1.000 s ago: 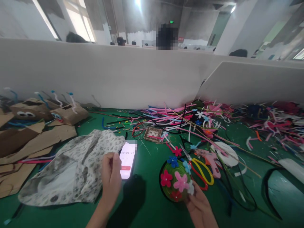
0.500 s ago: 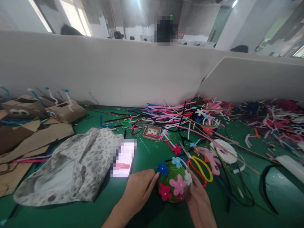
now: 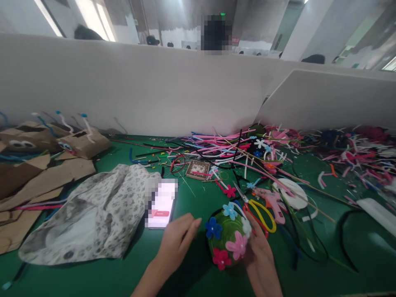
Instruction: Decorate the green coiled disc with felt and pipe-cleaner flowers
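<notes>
A round green ball (image 3: 227, 226) carries blue, light blue, white, pink and red flowers with small pale centres. My right hand (image 3: 259, 253) holds its right side, the fingers partly hidden behind it. To the left of the ball, and apart from it, is my left hand (image 3: 181, 237), its fingers closed together with thumb and fingertips near each other; no object shows in it. Scissors (image 3: 261, 214) with yellow and red handles lie just beyond the right hand, beside a pink glue gun (image 3: 274, 203).
A lit phone (image 3: 161, 206) and a patterned cloth (image 3: 93, 218) lie left of my hands. Cardboard pieces (image 3: 71, 175) are farther left. Pipe cleaners (image 3: 213, 146) are heaped at the back, near a small patterned box (image 3: 198, 170). A white disc (image 3: 292, 194) lies right.
My left hand has let go of the ball and moved slightly left and up. The ball has turned a little in my right hand, its pink and red flowers shifting right.
</notes>
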Available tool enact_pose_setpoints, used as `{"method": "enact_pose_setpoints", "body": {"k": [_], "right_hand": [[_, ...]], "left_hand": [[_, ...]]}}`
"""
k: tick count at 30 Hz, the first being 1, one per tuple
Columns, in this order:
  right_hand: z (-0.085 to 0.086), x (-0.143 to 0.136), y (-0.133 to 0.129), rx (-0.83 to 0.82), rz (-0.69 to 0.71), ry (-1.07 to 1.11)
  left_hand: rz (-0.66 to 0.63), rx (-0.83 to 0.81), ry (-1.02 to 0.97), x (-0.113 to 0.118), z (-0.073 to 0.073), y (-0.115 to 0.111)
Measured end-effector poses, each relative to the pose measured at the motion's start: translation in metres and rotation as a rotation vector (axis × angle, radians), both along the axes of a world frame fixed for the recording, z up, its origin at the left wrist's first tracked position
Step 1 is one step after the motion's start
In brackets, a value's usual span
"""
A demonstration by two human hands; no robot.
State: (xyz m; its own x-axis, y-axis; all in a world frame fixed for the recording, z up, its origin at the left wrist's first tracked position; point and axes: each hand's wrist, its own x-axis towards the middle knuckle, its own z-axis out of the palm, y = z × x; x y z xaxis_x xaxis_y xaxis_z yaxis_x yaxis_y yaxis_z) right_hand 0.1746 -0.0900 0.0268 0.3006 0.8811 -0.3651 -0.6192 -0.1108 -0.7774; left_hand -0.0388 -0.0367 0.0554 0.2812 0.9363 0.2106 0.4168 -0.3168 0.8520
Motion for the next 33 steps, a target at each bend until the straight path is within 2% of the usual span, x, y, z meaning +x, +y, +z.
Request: {"method": "enact_pose_setpoints", "body": {"k": [5,7,8,9,10,13,15,20,22,24,27,30,33], "right_hand": [[0.003,0.016,-0.009,0.049,-0.017,-0.168],[0.008,0.017,-0.015,0.084,0.043,-0.294],[0.011,0.015,-0.018,0.104,0.091,-0.355],[0.015,0.012,-0.021,0.123,0.146,-0.405],[0.019,0.008,-0.023,0.141,0.205,-0.445],[0.030,-0.003,-0.026,0.168,0.366,-0.532],[0.032,-0.006,-0.024,0.184,0.480,-0.592],[0.029,-0.002,-0.019,0.187,0.722,-0.680],[0.027,0.002,-0.018,0.167,0.776,-0.651],[0.024,0.004,-0.018,0.167,0.827,-0.584],[0.019,0.002,-0.016,0.168,0.894,-0.487],[0.016,-0.006,-0.014,0.193,0.958,-0.453],[0.016,-0.014,-0.013,0.208,1.024,-0.491]], "left_hand": [[0.502,0.027,-0.341,-0.026,0.007,0.011],[0.612,0.058,-0.445,-0.032,0.010,0.014],[0.610,0.058,-0.454,-0.033,0.011,0.014],[0.553,0.040,-0.428,-0.032,0.012,0.013],[0.445,0.005,-0.373,-0.029,0.014,0.011],[-0.040,-0.114,-0.152,-0.013,0.019,0.003],[-0.282,-0.134,-0.053,-0.002,0.024,-0.003],[-0.623,-0.074,0.076,0.011,0.030,-0.008],[-0.667,-0.046,0.106,0.011,0.029,-0.007],[-0.602,-0.057,0.113,0.009,0.027,-0.006],[-0.444,-0.169,0.043,0.009,0.021,-0.004],[-0.431,-0.296,-0.045,0.015,0.014,-0.004],[-0.407,-0.337,-0.126,0.020,0.007,-0.005]]}}
